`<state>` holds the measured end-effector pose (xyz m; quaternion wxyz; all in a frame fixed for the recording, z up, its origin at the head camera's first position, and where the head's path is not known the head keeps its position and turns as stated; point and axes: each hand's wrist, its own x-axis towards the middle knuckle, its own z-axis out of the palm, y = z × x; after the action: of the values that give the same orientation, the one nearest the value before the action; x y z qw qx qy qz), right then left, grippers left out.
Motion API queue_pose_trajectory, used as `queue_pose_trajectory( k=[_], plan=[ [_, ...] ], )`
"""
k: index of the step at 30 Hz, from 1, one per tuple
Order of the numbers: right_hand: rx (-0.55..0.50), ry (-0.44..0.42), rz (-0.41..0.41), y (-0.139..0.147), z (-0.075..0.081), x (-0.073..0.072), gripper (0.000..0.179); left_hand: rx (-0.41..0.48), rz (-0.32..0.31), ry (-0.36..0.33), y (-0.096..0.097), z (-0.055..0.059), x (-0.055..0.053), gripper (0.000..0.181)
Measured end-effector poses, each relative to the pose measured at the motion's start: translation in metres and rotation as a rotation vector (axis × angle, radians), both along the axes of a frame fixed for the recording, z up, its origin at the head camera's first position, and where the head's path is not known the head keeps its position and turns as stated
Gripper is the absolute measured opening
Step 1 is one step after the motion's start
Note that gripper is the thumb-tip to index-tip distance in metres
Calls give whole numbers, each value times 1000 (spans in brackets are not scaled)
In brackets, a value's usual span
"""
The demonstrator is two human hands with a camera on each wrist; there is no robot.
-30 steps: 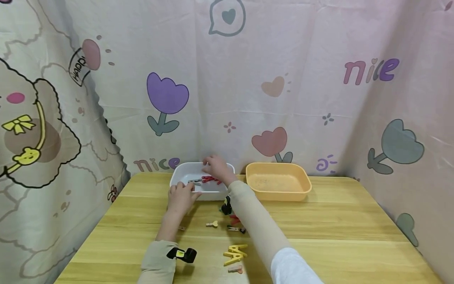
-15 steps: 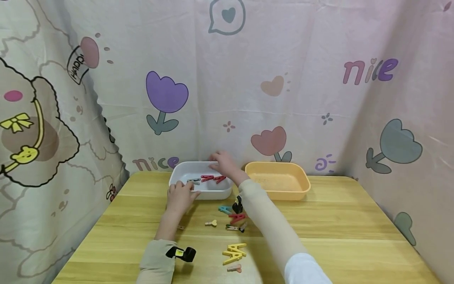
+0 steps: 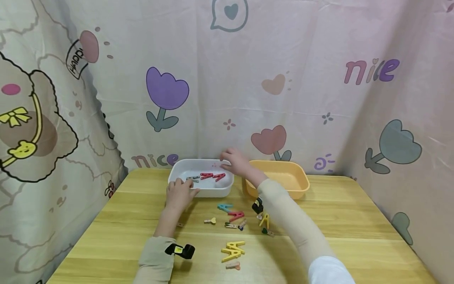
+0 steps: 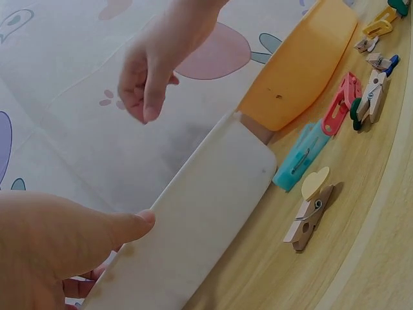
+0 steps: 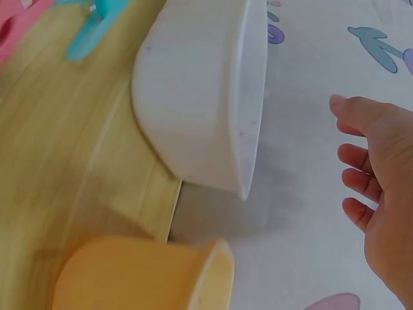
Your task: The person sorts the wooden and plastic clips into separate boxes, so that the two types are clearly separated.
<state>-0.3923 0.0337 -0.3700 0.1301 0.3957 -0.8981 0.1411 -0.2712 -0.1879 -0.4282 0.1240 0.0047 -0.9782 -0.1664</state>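
The white basin [image 3: 213, 192] sits toward the back of the table [image 3: 340, 221], and from my head view I can see two red clips [image 3: 207, 176] and a grey clip [image 3: 193, 178] lying in it. My left hand [image 3: 179, 195] grips its near left corner, thumb laid on the rim and fingers curled over it, so that part is covered. My right hand [image 3: 237, 161] is above the basin's right end, fingers loosely bent, holding nothing; both wrist views show it apart from the rim.

Just beside, on the right, I have the orange basin [image 3: 299, 194], and the right sleeve [image 3: 294, 221] cuts across its near left part. In front of the white basin lie a teal clip [image 3: 224, 207], a pinkish-red clip [image 3: 236, 215], some small wooden clips [image 3: 231, 225] and a clip with a pale yellow heart [image 3: 210, 221]. Nearer me are yellow clips [image 3: 233, 251] with a pink-topped clip [image 3: 233, 266] below them. Another yellow clip [image 3: 264, 220] and a green-topped clip [image 3: 268, 232] lie close to the right sleeve, by the black wrist camera [image 3: 257, 205]. Behind the table hangs a printed curtain [image 3: 227, 79].
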Motion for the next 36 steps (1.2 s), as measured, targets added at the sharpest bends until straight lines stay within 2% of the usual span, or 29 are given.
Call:
queue_pose_trajectory(
  k=[7,12,15,23,30,36],
  plan=[
    [12,14,36,23,-3,16,22,7,2,-15,1,-1,1,38],
    [-22,87,113,39,-10,30,21,10,3,-20,1,-1,1,37],
    [-12,129,129,47,-12,39,20,10,2,-20,2,0,2,37],
    [12,178,133,71,-24,60,19,3,5,-19,1,0,2,38],
    [-35,220,136,90,-34,75,18,8,9,-19,0,0,1,38],
    [-67,187,100,103,-44,88,18,9,9,-23,0,1,1,37]
  ],
)
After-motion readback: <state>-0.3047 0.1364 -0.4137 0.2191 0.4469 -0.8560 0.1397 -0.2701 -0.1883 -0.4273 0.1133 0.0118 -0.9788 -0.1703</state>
